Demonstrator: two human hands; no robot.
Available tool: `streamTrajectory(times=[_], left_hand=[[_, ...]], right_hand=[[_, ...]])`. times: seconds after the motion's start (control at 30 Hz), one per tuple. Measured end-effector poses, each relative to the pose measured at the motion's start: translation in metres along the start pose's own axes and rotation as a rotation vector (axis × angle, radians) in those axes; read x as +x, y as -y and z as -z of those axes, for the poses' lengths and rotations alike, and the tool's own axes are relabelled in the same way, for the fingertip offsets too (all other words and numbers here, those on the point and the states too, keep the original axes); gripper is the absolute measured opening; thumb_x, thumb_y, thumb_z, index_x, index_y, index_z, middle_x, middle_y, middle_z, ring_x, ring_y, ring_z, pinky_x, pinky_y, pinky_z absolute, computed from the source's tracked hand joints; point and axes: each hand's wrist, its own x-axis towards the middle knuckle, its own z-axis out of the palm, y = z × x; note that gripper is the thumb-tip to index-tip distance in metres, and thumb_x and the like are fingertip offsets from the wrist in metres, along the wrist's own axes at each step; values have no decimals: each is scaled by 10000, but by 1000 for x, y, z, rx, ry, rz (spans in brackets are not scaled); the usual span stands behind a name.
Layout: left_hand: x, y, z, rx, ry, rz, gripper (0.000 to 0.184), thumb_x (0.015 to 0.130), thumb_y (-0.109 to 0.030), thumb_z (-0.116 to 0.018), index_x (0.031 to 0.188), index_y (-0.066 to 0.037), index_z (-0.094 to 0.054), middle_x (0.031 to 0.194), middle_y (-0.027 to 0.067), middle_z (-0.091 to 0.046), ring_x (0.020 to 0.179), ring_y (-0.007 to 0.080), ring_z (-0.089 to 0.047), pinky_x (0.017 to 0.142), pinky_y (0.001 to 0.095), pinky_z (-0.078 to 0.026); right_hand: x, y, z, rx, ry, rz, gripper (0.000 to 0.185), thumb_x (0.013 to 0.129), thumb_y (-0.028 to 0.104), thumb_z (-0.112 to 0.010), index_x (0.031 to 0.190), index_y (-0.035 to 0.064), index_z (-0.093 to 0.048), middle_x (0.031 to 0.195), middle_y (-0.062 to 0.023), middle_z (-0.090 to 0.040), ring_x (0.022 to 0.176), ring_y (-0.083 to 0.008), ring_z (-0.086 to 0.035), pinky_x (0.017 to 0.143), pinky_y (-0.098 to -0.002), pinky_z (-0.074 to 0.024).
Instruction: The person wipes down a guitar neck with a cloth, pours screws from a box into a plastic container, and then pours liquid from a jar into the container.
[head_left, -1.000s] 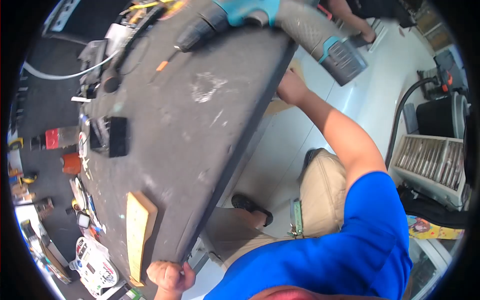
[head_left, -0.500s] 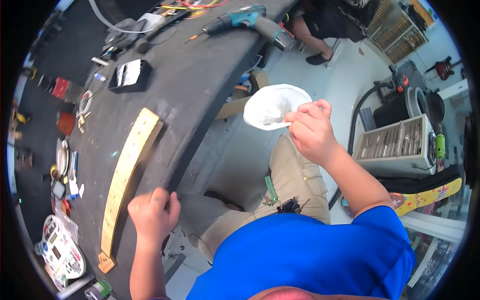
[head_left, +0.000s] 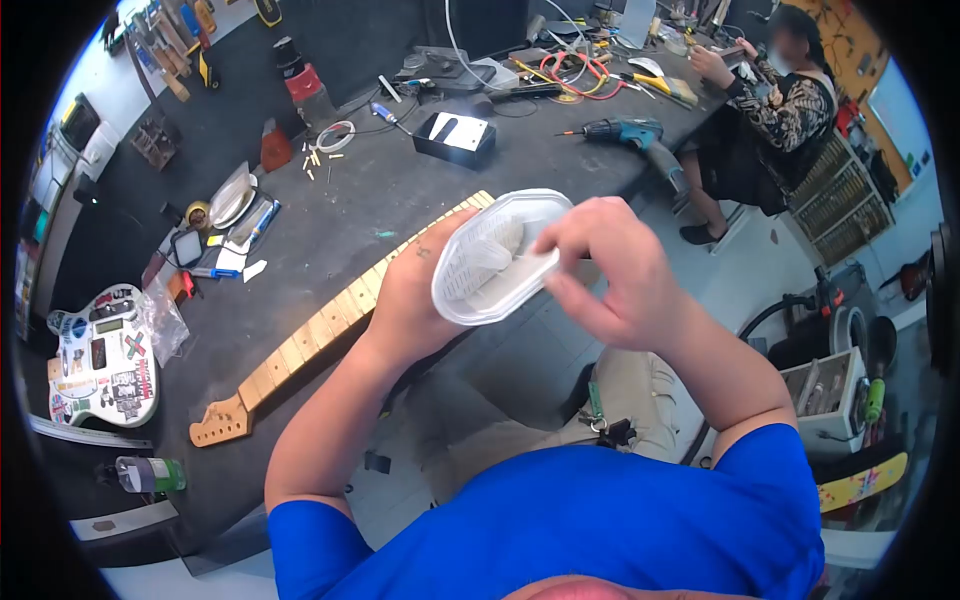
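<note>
A white plastic bowl [head_left: 462, 272] with slotted or ribbed sides is tilted toward me in front of my chest. Inside it lies a translucent, whitish item that I cannot make out clearly. My left hand [head_left: 415, 285] wraps around the bowl's left side from behind. At the right rim, my right hand [head_left: 615, 270] has its index finger inside and its thumb outside, closed on the edge. Behind the left hand, a maple guitar neck [head_left: 315, 333] lies fretted side up on the dark bench, headstock toward the lower left.
On the bench [head_left: 350, 215] are a black box [head_left: 455, 140], a cordless drill [head_left: 630, 135], a stickered guitar body [head_left: 105, 360], a bottle [head_left: 150, 474] and coloured cables [head_left: 580, 75]. Another person [head_left: 785, 110] sits at the far right end. A white crate [head_left: 830, 395] stands at right.
My left hand has risen from beside the neck and taken hold of the bowl. The right hand has tilted the bowl toward me. My view has turned, showing more of the bench.
</note>
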Motion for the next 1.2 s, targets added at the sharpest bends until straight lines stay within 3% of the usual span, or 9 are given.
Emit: streamTrajectory(times=[0.2,0.37,0.6,0.73,0.87,0.97,1.0,1.07,1.2], left_hand=[[-1,0,4,359,-126,-102,903,747,-160,-981,1523,-59,-529,1279,184,-739,1162,354,-747,989,423,-597],[8,-4,23,416,-202,133,746,734,-149,-922,1393,18,-615,1377,224,-699,1269,385,-688,1062,456,-563],[10,9,29,480,-212,-15,729,748,-121,-901,1408,-7,-612,1416,224,-675,1294,397,-673,1069,459,-560],[11,16,34,456,-253,82,730,748,-102,-885,1419,-27,-607,1409,211,-675,1306,404,-655,1079,470,-541],[21,13,61,588,-357,209,712,744,-99,-873,1407,-47,-618,1389,190,-654,1336,376,-601,1102,482,-486],[27,22,86,204,-449,409,727,752,-32,-873,1428,-49,-604,1363,163,-621,1305,315,-612,1093,466,-495],[28,24,92,-59,-476,382,749,750,6,-873,1442,-38,-588,1368,145,-634,1295,279,-631,1089,448,-512],[30,19,95,-331,-472,330,770,746,63,-860,1453,-13,-566,1381,126,-649,1283,235,-645,1081,411,-531],[32,25,99,-394,-481,226,790,744,122,-835,1466,24,-531,1404,116,-669,1287,211,-657,1086,370,-546]], right_hand=[[49,5,-44,-241,309,-301,252,882,263,-829,993,45,-766,902,-146,-783,819,-306,-748,801,-425,-547],[70,2,-34,33,8,-435,285,871,239,-830,992,-13,-776,847,-155,-776,755,-263,-768,703,-361,-583],[87,-15,-72,-254,331,-363,377,806,307,-852,1026,3,-806,895,-157,-791,892,-323,-774,843,-403,-591],[89,-26,-60,-72,178,-367,352,797,268,-854,1027,4,-823,922,-170,-798,857,-283,-774,788,-370,-586],[91,-57,8,168,16,-617,232,825,80,-834,1037,1,-784,911,-16,-752,823,-106,-645,792,-275,-520],[87,-144,-6,-259,305,-788,297,789,188,-878,1013,7,-806,897,-113,-785,801,-196,-725,755,-364,-572],[79,-168,-23,-341,354,-761,326,767,262,-870,976,16,-821,931,-200,-795,911,-335,-785,858,-437,-614],[70,-205,-57,-560,448,-676,341,793,284,-860,1008,23,-818,1027,-217,-794,1060,-385,-762,967,-475,-592],[115,-215,-84,-420,109,-607,445,834,342,-858,1142,28,-793,1164,-216,-777,1150,-383,-732,1009,-469,-572]])
